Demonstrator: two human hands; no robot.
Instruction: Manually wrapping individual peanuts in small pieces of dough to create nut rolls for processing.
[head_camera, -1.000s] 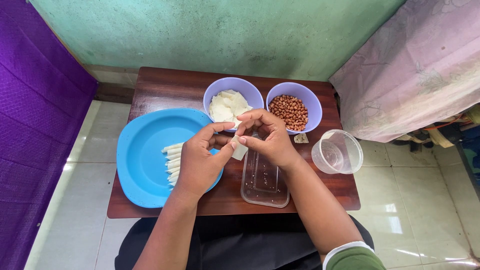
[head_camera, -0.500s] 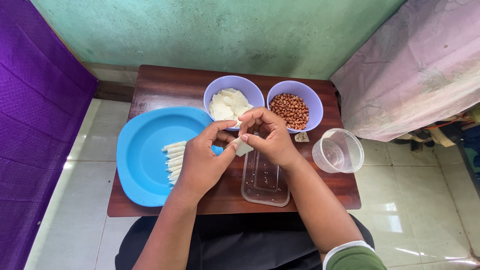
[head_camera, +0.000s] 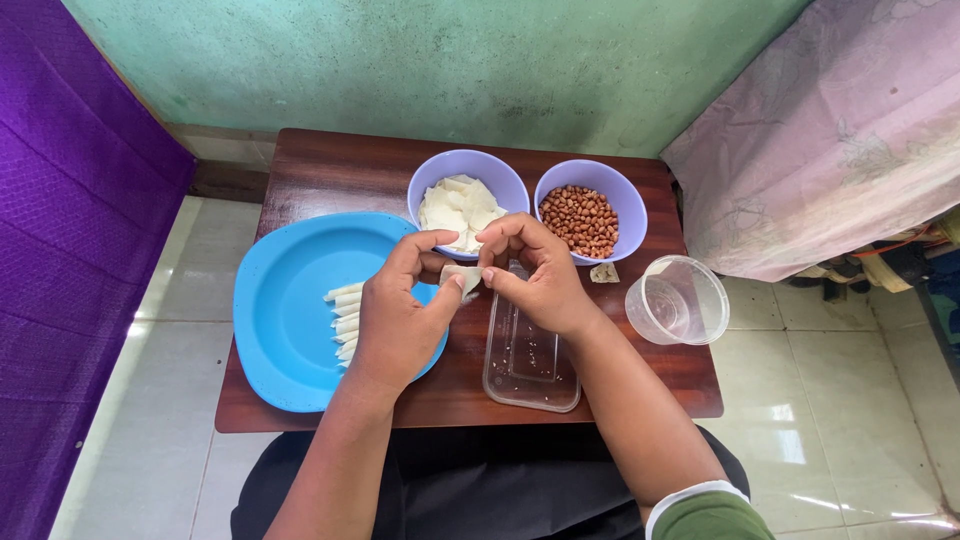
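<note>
On the dark wooden tabletop (head_camera: 330, 170) in front of you, everything sits around the big blue plate (head_camera: 285, 320), so take that as your landmark. A row of finished pale rolls (head_camera: 345, 320) lies across its middle, side by side, likely so each new one can be laid down beside the last. Just right of the plate's far edge stands the purple bowl of white wrappers (head_camera: 466, 195), and right of that a second purple bowl of peanuts (head_camera: 590, 205); both are just beyond your hands, seemingly within easy reach. Right of the plate's near edge lies a clear rectangular tray (head_camera: 527, 360), almost empty, directly under your hands. Farther right still, at the tabletop's edge, a clear plastic cup (head_camera: 677, 300) lies tipped on its side. A small scrap of wrapper (head_camera: 603, 272) rests between the peanut bowl and that cup.

Your left hand (head_camera: 400, 320) and right hand (head_camera: 535, 275) meet above the plate's right rim. Each grip is pressed together, pinching one small pale wrapper piece (head_camera: 462, 276) from either side, thumbs and fingertips closing on it, apparently to fold or roll it.
</note>
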